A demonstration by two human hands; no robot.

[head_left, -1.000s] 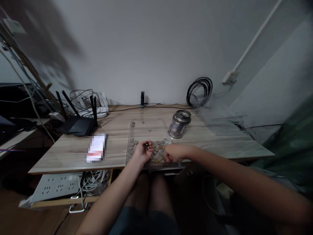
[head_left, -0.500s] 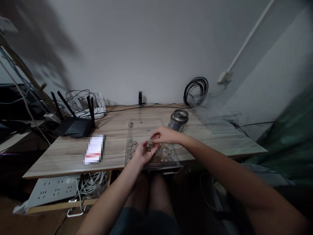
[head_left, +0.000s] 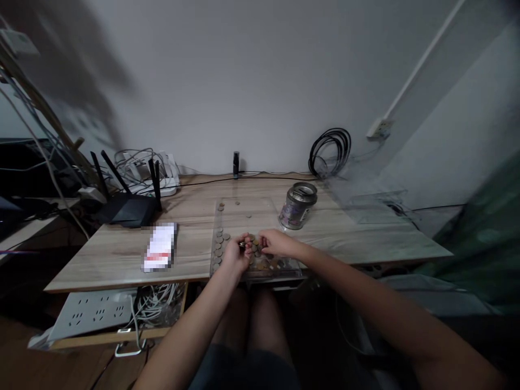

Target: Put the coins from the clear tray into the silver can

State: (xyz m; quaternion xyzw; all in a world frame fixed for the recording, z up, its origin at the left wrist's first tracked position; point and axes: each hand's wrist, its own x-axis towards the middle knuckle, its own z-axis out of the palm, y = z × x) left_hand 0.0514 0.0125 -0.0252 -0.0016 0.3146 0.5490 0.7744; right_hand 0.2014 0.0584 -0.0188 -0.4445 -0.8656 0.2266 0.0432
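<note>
Sorting coins on a clear tray at the table front edge.
Left hand curled, pinching a small dark item, likely a coin, too small to confirm. Right hand just beside it, fingers bent down onto the coin pile; grip unclear. Few loose coins sit at tray's far end. Metal tin stands upright behind right hand. Black router far left; cable coil against wall.
</note>
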